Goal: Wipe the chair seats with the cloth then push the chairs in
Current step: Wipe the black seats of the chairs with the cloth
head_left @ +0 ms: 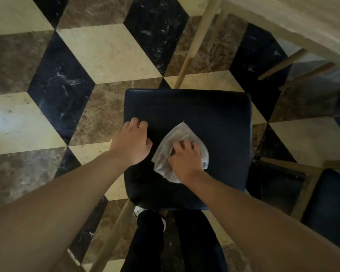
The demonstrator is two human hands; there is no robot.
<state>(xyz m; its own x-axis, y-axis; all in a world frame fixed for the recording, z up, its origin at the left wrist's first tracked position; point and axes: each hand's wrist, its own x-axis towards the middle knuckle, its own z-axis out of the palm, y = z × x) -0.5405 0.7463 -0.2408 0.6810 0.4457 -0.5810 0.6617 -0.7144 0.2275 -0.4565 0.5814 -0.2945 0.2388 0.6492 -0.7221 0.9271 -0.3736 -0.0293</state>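
Note:
A dark padded chair seat (214, 114) fills the middle of the head view, seen from straight above. A pale grey cloth (180, 134) lies crumpled on the seat's near-left part. My right hand (185, 158) presses down on the cloth with its fingers bunched into it. My left hand (132, 144) rests on the seat's left edge, fingers curled over the rim. The chair's light wooden legs show at the bottom (114, 232) and beyond the seat (186, 63).
A pale table edge (302, 26) runs across the top right. A second dark chair seat (330, 209) with a wooden frame stands at the lower right, close beside this one. Patterned marble floor (47, 75) spreads to the left. My dark trouser legs (185, 242) stand below the seat.

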